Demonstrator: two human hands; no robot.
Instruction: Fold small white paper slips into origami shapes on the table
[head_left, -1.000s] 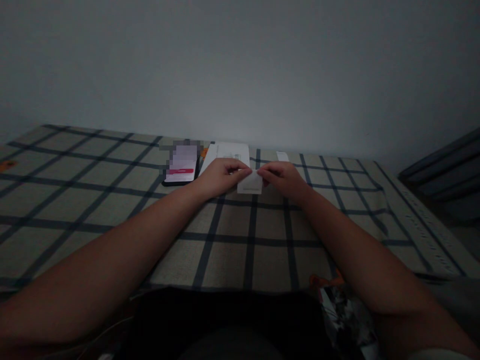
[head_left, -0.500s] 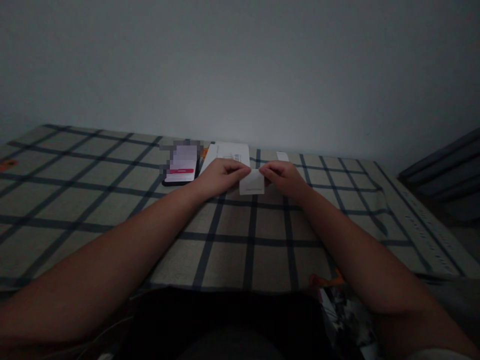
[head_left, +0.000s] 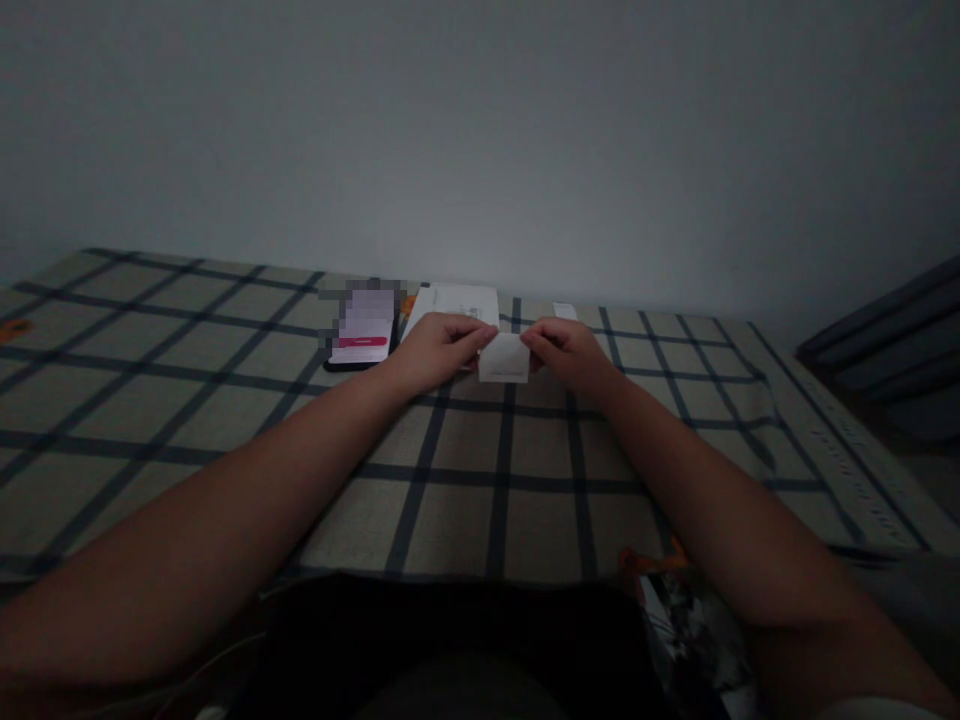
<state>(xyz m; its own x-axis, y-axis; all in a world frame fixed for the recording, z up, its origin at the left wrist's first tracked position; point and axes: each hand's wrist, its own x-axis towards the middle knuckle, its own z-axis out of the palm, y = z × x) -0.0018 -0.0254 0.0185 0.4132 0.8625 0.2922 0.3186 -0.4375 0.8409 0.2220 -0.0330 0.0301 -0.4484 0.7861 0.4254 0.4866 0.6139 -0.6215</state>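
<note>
A small white piece of paper (head_left: pixel 504 360) is stretched between my two hands, above the checked cloth. My left hand (head_left: pixel 444 350) pinches its upper left corner between thumb and fingers. At the upper right corner, my right hand (head_left: pixel 566 350) grips it the same way. A faint printed line runs near the paper's lower edge, too small to read. Behind my left hand lies a white flat box or booklet (head_left: pixel 457 298) with a printed mark, partly covered by that hand. Just beyond my right hand shows a small white item (head_left: pixel 564 311), its near part hidden.
A phone (head_left: pixel 364 330) with a lit, partly blurred screen lies left of my left hand. The checked cloth (head_left: pixel 465 515) spreads over the table up to a grey wall (head_left: pixel 480 140). A patterned bag-like thing (head_left: pixel 697 640) is below my right forearm.
The paper and both hands have risen slightly, and the paper has tilted a little, so its printed line shows less clearly. Both hands keep their grip.
</note>
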